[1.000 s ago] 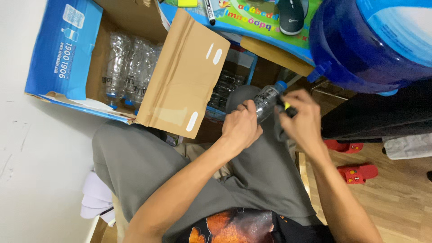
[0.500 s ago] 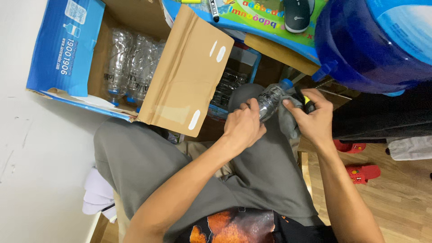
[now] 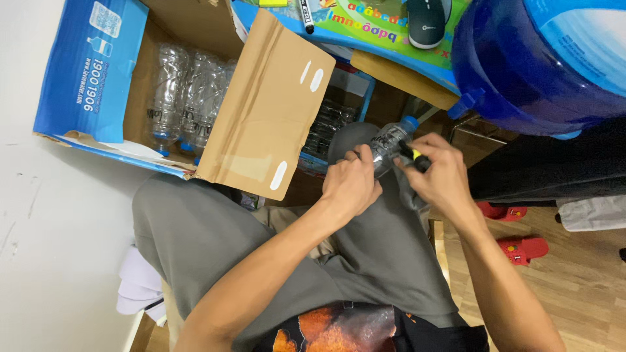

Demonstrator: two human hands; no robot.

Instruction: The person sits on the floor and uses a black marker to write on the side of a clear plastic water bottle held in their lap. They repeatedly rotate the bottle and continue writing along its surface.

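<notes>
Clear, crinkled plastic marks the small bottle (image 3: 390,142) with its blue cap, lying tilted across the person's grey-trousered knee, cap pointing toward the desk edge. Against the frame half a second back, the bottle sits in much the same spot, while the right hand (image 3: 440,176) has drawn slightly closer to it and the view has slid a little. The left hand (image 3: 351,186) is curled closed around the bottle's lower end, fingers wrapped over it. The right hand is closed around 1 black marker with a yellow band (image 3: 415,157), its tip touching the bottle's side. There are 2 hands, 1 held bottle and 1 marker in use. To the left, 1 open cardboard box (image 3: 267,111), blue on its outer wall and plain brown on its flap, holds at least 3 more clear bottles (image 3: 189,91) lying side by side; the exact count cannot be told. A second group of clear bottles (image 3: 329,124) shows dimly under the desk. Along the desk's near edge lie 1 colourful mat (image 3: 365,23), 1 dark marker (image 3: 306,16) and 1 grey mouse (image 3: 427,19). At the right corner bulges 1 big, smooth, round blue water jug (image 3: 521,72). On the wooden floor at right sit 2 red slippers (image 3: 521,248).
</notes>
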